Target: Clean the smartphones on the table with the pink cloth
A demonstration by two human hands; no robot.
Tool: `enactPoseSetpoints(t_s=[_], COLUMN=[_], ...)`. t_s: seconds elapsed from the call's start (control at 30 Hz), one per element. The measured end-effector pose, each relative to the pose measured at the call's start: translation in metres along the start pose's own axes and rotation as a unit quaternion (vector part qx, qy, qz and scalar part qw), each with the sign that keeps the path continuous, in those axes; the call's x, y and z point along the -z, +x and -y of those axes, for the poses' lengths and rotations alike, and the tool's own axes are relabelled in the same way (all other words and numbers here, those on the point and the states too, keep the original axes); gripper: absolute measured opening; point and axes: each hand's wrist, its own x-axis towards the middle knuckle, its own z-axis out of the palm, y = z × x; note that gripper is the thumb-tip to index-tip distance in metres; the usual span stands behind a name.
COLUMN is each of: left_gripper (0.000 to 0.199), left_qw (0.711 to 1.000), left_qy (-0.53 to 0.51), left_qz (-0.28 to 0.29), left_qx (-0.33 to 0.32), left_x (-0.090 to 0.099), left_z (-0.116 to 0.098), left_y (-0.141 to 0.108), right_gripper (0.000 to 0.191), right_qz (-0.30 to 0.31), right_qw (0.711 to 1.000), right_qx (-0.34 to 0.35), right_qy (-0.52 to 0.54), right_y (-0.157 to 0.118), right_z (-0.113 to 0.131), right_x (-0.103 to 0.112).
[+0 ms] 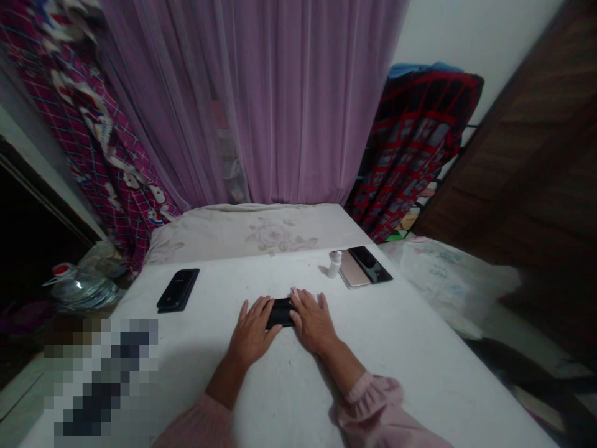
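Observation:
A flat black phone-shaped slab (281, 313) lies on the white table in front of me, its two ends covered by my hands. My left hand (252, 331) is closed over the left end, fingers at the far edge and thumb along the near edge. From the other side, my right hand (313, 323) rests across the right end with its thumb on the black surface. A small pale pink bit shows at the right fingertips; what it is I cannot make out. Close beyond the right hand stands a small white bottle (334, 266), upright and capped.
A rose-gold phone (353, 269) and a glossy black phone (372, 264) lie side by side behind the bottle. At left, another black phone (178, 290) lies on a dark flat piece. A water jug (84, 287) stands beyond the left edge; purple curtains (303, 106) hang behind.

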Motion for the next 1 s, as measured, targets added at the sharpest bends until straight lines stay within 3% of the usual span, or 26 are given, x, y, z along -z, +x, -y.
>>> enactPoseSetpoints(t_s=[0.23, 0.5, 0.6, 0.83, 1.0], left_gripper=[0.054, 0.056, 0.057, 0.056, 0.055], left_qw=[1.000, 1.000, 1.000, 1.000, 0.999], left_qy=[-0.009, -0.018, -0.019, -0.021, -0.020], left_qz=[-0.010, -0.023, -0.013, -0.008, -0.019], left_qx=[0.022, 0.010, 0.000, 0.001, 0.024], left_x=[0.004, -0.002, -0.003, -0.002, -0.001], left_z=[-0.006, -0.001, 0.001, 0.002, -0.003], left_y=[0.000, -0.002, -0.002, -0.001, -0.001], right_gripper=[0.050, 0.059, 0.058, 0.055, 0.054], right_qz=[-0.018, -0.063, -0.067, -0.030, -0.030], right_qw=[0.998, 0.997, 0.998, 0.998, 0.999], right_qx=[-0.043, 0.011, -0.004, -0.049, -0.039], right_qy=[-0.038, -0.030, -0.021, -0.010, -0.021], right_y=[-0.027, -0.066, -0.058, -0.008, -0.013], right_z=[-0.013, -0.001, 0.000, -0.003, -0.004], right_x=[-0.003, -0.013, -0.013, -0.003, -0.004])
